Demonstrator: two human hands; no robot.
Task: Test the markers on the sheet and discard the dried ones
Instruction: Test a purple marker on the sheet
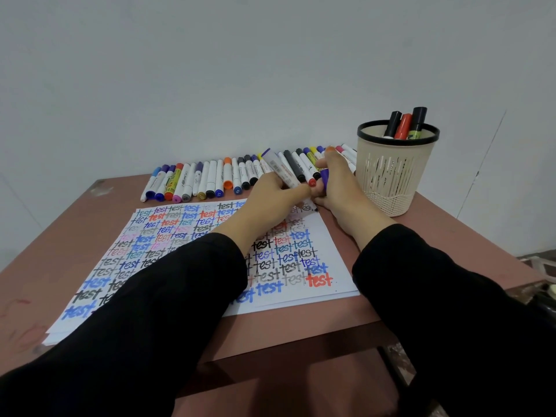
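left hand (pixel 270 194) grip curled round white-barrelled marker (pixel 278 167), tip down at far right corner of sheet (pixel 337 266) | right hand (pixel 340 188) grip pinching what looks like its purple cap (pixel 325 179), touching left hand | row of markers (pixel 210 179) along back of desk (pixel 301 323) | mesh cup (pixel 391 176) right of sheet, three markers standing in it

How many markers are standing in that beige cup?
3, all upright in the beige mesh cup: black-capped marker left, red marker middle, green marker with black cap right. Others may be hidden inside.
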